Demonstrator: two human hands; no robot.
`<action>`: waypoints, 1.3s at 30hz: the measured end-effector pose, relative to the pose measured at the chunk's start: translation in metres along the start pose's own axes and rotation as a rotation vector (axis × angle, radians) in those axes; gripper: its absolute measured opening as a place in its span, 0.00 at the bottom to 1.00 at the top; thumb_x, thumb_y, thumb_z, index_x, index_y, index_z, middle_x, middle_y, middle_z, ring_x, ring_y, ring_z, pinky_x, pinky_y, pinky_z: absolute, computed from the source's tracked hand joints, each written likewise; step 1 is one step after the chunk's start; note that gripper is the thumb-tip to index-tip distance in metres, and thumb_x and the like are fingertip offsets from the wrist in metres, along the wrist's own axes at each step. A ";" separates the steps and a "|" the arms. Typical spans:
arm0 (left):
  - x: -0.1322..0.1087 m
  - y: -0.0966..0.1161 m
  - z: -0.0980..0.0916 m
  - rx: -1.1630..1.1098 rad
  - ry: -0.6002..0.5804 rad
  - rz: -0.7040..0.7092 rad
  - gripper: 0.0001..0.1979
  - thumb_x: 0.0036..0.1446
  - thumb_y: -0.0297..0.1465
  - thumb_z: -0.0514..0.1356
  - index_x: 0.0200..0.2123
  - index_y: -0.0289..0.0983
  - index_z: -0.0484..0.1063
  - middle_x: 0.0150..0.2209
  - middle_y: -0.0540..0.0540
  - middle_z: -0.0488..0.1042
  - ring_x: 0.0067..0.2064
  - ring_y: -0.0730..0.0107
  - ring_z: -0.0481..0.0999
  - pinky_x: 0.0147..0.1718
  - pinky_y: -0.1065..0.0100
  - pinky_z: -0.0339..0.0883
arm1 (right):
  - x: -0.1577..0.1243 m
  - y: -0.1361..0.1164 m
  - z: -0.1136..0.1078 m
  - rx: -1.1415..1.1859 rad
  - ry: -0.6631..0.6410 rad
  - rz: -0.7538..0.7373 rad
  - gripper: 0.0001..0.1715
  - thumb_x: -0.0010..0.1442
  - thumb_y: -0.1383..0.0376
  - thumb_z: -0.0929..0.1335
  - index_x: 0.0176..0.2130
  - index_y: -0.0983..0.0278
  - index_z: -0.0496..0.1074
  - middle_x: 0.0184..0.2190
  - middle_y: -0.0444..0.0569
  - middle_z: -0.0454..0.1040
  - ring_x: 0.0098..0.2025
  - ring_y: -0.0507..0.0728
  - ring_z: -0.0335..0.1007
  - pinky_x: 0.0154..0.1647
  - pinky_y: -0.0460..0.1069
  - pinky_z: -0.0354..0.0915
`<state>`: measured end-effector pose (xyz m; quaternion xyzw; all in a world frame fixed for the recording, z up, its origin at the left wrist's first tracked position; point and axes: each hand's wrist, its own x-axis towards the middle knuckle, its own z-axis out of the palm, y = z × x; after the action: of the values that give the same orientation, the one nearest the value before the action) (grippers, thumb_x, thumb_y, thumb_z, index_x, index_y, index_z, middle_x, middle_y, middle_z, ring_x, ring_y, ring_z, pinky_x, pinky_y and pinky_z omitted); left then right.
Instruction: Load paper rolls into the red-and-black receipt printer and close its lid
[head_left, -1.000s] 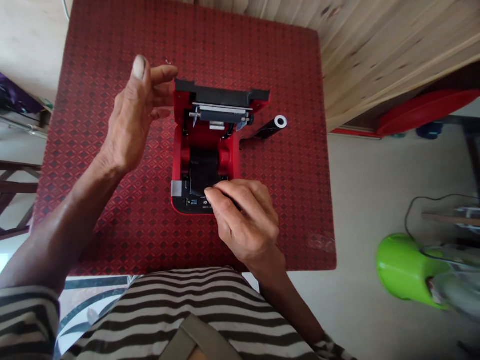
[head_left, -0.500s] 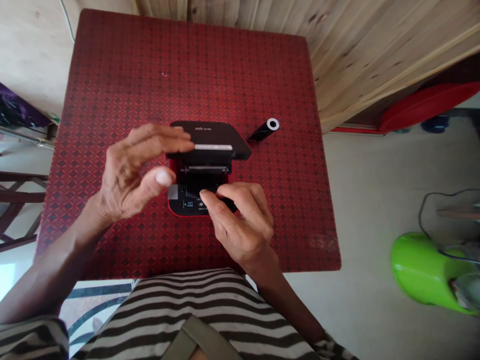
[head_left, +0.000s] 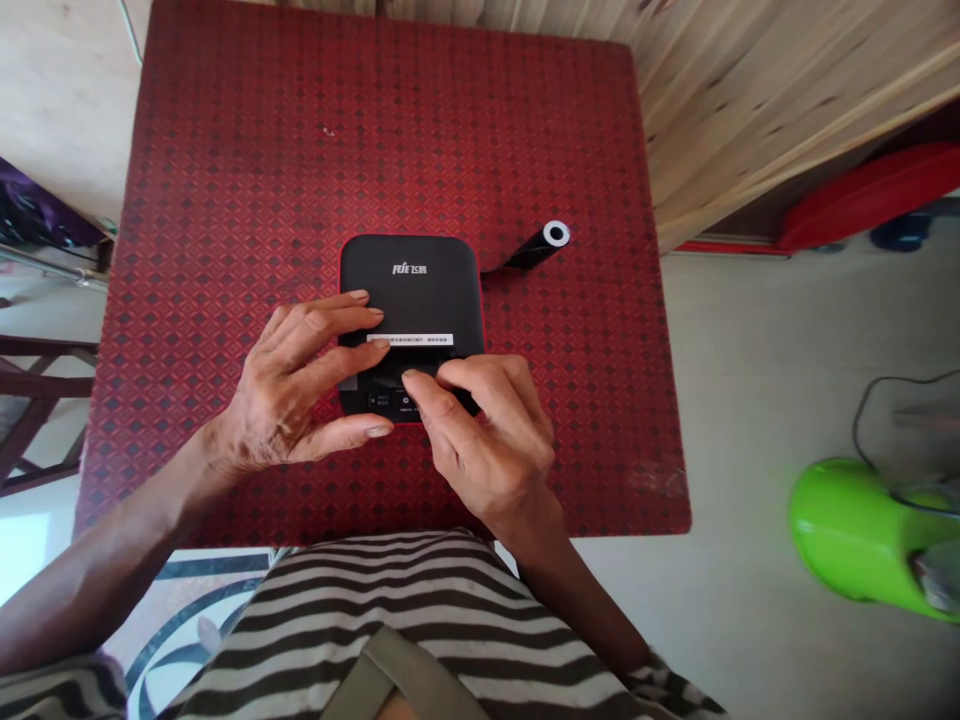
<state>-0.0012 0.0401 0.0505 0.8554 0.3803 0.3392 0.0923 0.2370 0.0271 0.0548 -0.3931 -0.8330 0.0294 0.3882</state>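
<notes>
A small black printer (head_left: 420, 300) with a red edge and a white label stands on the table, its lid lowered over the body. My left hand (head_left: 292, 385) lies over the printer's left side, fingers stretched out on the lid and thumb near the front edge. At the front right, my right hand (head_left: 487, 425) is closed, thumb and finger pinched at a dark, shiny strip (head_left: 388, 372) in the gap under the lid. How far the strip runs is hidden by the fingers. Just right of the printer lies a black roll (head_left: 536, 248) with a white ring end.
The printer rests on a table with a red patterned cover (head_left: 585, 420). A wooden panel (head_left: 720, 90) stands along the back right. To the right on the floor are a green stool-like object (head_left: 844, 530) and a dark cable (head_left: 862, 415). Dark wooden furniture (head_left: 34, 410) is at left.
The printer's lid, raised before, has swung down toward me. My left hand has moved from the raised lid's edge down onto its face. My right hand keeps its pinch at the front.
</notes>
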 end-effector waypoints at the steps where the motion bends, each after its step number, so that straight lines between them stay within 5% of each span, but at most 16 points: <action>1: 0.000 0.001 0.001 -0.003 0.002 -0.003 0.26 0.70 0.52 0.61 0.62 0.44 0.72 0.61 0.36 0.78 0.66 0.42 0.78 0.59 0.41 0.76 | 0.000 0.000 0.000 0.000 -0.006 0.004 0.16 0.68 0.76 0.72 0.50 0.58 0.78 0.38 0.49 0.82 0.41 0.58 0.75 0.43 0.54 0.73; 17: -0.006 0.005 0.009 0.002 0.050 -0.037 0.25 0.70 0.51 0.61 0.62 0.44 0.73 0.62 0.37 0.76 0.68 0.45 0.75 0.64 0.43 0.73 | -0.001 0.002 -0.001 0.021 0.012 -0.023 0.14 0.70 0.72 0.72 0.53 0.62 0.76 0.40 0.50 0.82 0.43 0.58 0.77 0.46 0.55 0.74; 21: -0.015 0.016 0.011 0.067 0.156 -0.060 0.27 0.72 0.51 0.58 0.65 0.43 0.72 0.62 0.37 0.76 0.65 0.48 0.78 0.63 0.48 0.75 | -0.004 0.010 -0.009 -0.018 0.144 0.043 0.17 0.70 0.68 0.74 0.57 0.62 0.75 0.45 0.53 0.82 0.47 0.59 0.79 0.52 0.56 0.76; 26: -0.037 0.019 0.023 0.169 0.331 -0.096 0.24 0.71 0.46 0.61 0.64 0.42 0.74 0.58 0.39 0.78 0.58 0.54 0.81 0.57 0.54 0.78 | -0.018 0.031 -0.012 -0.007 0.247 0.199 0.10 0.72 0.66 0.71 0.53 0.60 0.76 0.41 0.50 0.80 0.42 0.58 0.79 0.44 0.53 0.76; 31: -0.049 0.013 0.032 0.192 0.291 -0.079 0.25 0.70 0.44 0.63 0.64 0.37 0.72 0.54 0.36 0.79 0.55 0.55 0.81 0.52 0.57 0.79 | -0.040 0.031 0.007 0.172 0.192 0.353 0.10 0.76 0.62 0.65 0.53 0.61 0.74 0.41 0.48 0.78 0.36 0.54 0.75 0.37 0.50 0.72; 39: -0.048 0.014 0.034 0.201 0.314 -0.099 0.25 0.71 0.46 0.62 0.63 0.38 0.72 0.53 0.38 0.79 0.52 0.58 0.82 0.48 0.59 0.80 | -0.058 0.034 0.045 0.404 0.201 0.495 0.31 0.78 0.43 0.55 0.56 0.59 0.73 0.42 0.49 0.75 0.38 0.57 0.74 0.38 0.53 0.71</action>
<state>0.0062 -0.0004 0.0063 0.7769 0.4638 0.4241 -0.0373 0.2514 0.0230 -0.0246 -0.4994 -0.6472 0.2484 0.5197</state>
